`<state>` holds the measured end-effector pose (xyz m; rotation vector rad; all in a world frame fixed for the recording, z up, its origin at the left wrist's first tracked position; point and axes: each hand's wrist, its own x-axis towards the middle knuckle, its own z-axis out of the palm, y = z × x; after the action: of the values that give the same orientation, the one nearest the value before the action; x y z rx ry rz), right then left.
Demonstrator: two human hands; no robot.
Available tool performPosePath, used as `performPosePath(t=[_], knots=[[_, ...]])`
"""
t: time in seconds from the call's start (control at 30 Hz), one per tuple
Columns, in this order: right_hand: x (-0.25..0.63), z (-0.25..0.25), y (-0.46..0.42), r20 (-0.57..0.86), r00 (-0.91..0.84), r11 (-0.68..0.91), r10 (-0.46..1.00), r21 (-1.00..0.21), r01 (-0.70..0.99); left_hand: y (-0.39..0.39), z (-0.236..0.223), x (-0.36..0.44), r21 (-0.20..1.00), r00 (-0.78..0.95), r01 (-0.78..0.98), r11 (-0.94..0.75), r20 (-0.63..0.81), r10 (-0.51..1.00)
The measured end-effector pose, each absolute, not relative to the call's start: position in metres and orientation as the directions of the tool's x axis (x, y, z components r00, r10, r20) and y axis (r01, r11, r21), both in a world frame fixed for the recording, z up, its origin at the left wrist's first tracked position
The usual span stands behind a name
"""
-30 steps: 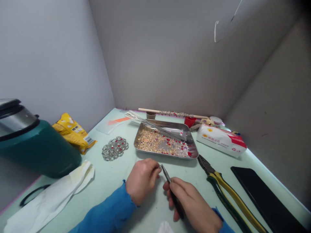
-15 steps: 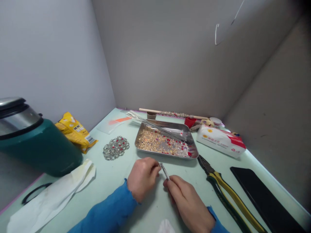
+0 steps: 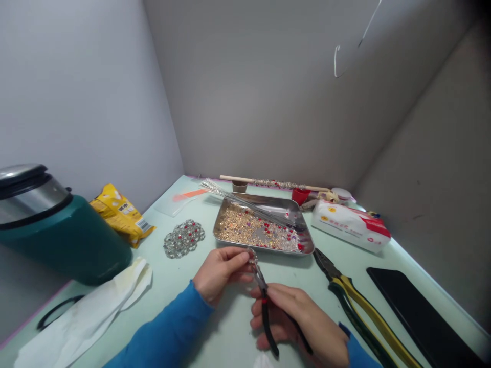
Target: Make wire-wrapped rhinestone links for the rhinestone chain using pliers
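Observation:
Between the thumb and fingers of my left hand point(image 3: 223, 269) is a small ring of clear beads point(image 3: 251, 254). My right hand point(image 3: 295, 317) holds small pliers with black handles point(image 3: 266, 319), and their jaws reach up to the beads. Whether the jaws grip the wire or a bead is too small to tell. Just beyond both hands stands a metal tray point(image 3: 264, 249) of gold, red and clear beads, with a bundle of thin wires point(image 3: 245, 201) lying across it. On the left rests a pile of beaded rings point(image 3: 184, 238) with a few red beads.
Large green-and-yellow pliers point(image 3: 353, 301) and a black phone-like slab point(image 3: 418, 312) lie on the right. A tissue pack point(image 3: 349, 225) sits behind them. At left are a teal bottle point(image 3: 65, 235), a yellow packet point(image 3: 123, 217) and white tissue point(image 3: 88, 312). A beaded stick point(image 3: 276, 183) lies at the back.
My left hand has turned, so the bead ring now shows. My right hand has rolled over and the pliers point more upright, with their black handles in view and spread. The view has tilted slightly.

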<state>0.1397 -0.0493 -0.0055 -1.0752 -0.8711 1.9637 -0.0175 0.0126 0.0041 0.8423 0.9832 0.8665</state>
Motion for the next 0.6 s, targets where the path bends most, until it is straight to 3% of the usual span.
performPosePath(t=[0.17,0.37,0.6], knots=[[0.133,-0.002,-0.046,-0.396,-0.345,-0.489,0.851,-0.836,-0.248,0.011,0.003,-0.015,0.962,0.206,-0.079,0.263,-0.242,0.948],[0.132,0.006,-0.045,-0.387,-0.408,-0.521,0.826,-0.802,-0.294,0.01,0.007,-0.016,0.982,0.139,-0.034,0.187,-0.181,0.974],[0.129,-0.003,-0.039,-0.339,-0.286,-0.42,0.896,-0.857,-0.298,0.001,0.0,-0.008,0.999,0.141,0.045,0.017,-0.023,0.99]])
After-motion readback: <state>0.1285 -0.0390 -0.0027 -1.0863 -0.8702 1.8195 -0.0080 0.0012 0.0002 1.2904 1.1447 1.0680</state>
